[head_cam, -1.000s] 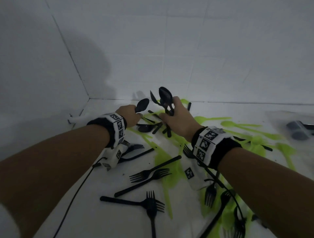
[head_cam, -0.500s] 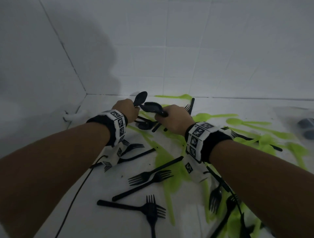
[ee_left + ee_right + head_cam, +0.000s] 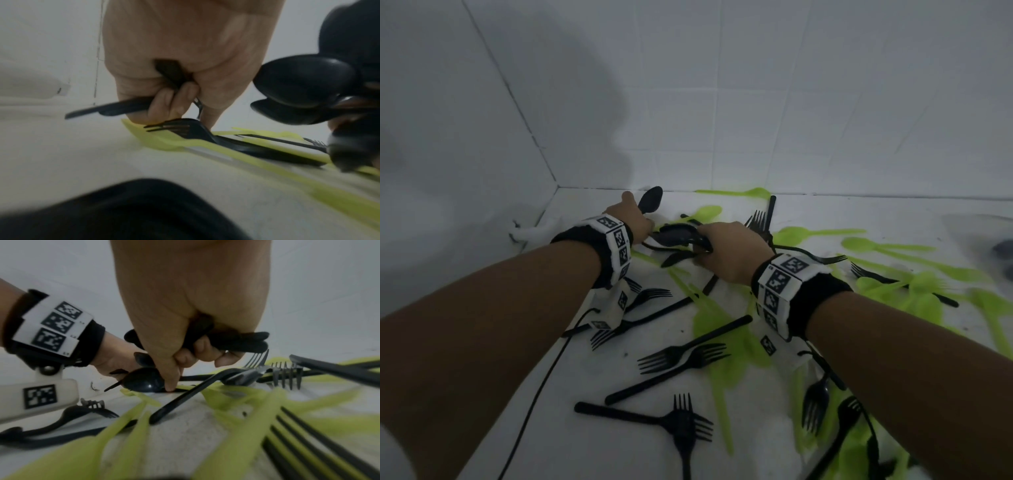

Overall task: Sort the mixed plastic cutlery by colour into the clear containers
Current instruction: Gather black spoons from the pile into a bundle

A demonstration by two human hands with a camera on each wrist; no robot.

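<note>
Both fists tight: left hand (image 3: 635, 219) round 1 glossy black spoon (image 3: 650, 200), right hand (image 3: 732, 250) round several (smooth-bowled).

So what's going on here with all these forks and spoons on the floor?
A person is sorting plastic cutlery by colour, gathering black pieces first. The left hand grips one black spoon; the right hand holds a bunch of black spoons and reaches its fingertips down to another spoon in the pile. Black forks and green cutlery lie scattered on the white surface. A clear container sits at the far right, blurred.
</note>
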